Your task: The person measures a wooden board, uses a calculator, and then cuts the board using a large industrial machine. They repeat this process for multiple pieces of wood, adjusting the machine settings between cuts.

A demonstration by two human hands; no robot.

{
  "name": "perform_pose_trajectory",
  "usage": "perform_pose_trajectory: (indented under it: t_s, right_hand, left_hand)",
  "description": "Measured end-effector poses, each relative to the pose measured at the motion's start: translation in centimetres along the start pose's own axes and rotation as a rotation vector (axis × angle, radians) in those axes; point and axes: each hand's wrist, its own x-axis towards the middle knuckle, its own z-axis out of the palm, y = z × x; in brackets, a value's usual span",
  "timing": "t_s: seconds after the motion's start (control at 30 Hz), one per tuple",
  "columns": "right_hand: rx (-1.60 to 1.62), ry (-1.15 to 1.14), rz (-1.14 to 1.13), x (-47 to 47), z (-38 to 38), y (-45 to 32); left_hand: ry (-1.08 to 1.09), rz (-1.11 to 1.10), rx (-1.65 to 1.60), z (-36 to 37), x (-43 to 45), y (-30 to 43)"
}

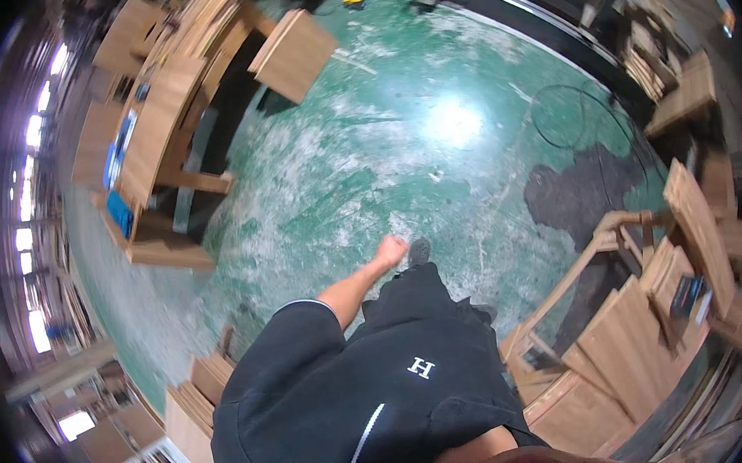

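My left hand (391,251) hangs in front of my dark trousers, its fingers curled, with no object visible in it. Just right of it, a grey shoe (420,252) shows on the worn green floor (341,188). My right hand is out of view. On the left stands a wooden workbench (160,131) with boards and a blue object (120,214) on it. A stack of square wooden panels (295,56) is at the bench's far end.
Wooden panels (625,341) and a wooden frame (568,287) stand close on the right. More stacked boards (191,406) are at the lower left. A black cable (537,124) loops over the floor near a dark patch (560,195). Long machinery (510,7) borders the far side.
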Motion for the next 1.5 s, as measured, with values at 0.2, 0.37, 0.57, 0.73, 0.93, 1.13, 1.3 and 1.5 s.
perform_pose_trajectory:
  t_s: [0.2,0.37,0.57,0.73,0.93,1.13,1.3,1.5]
  right_hand:
    - [-0.003,-0.158,-0.2,6.0,5.0,-16.7]
    - [-0.232,-0.193,-0.123,6.0,11.5,-35.0]
    - [-0.614,-0.102,-0.351,18.1,16.2,-42.8]
    - [-0.769,-0.116,-0.414,18.9,26.9,-55.4]
    - [-0.782,-0.321,-0.293,27.8,35.8,-64.9]
    - [-1.056,-0.419,-0.495,27.9,53.2,-80.7]
    - [-0.679,-0.562,-0.444,28.5,65.6,-91.1]
    - [-0.755,-0.309,-0.586,27.4,71.6,-104.3]
  left_hand:
    - [0.325,-0.339,-0.365,-14.4,4.5,-6.5]
    - [0.508,-0.378,-0.602,-18.5,3.0,-8.3]
    - [0.457,-0.494,-0.704,-11.7,0.8,-13.3]
    - [0.002,-0.479,0.274,-5.9,-1.5,-14.2]
    - [0.246,-0.478,-0.101,-12.5,11.9,-6.4]
    - [0.58,-0.547,-0.929,-24.0,24.7,2.8]
    - [0.467,-0.566,-0.678,-30.7,34.9,2.7]
    - [0.263,-0.619,-0.535,-41.6,46.1,5.1]
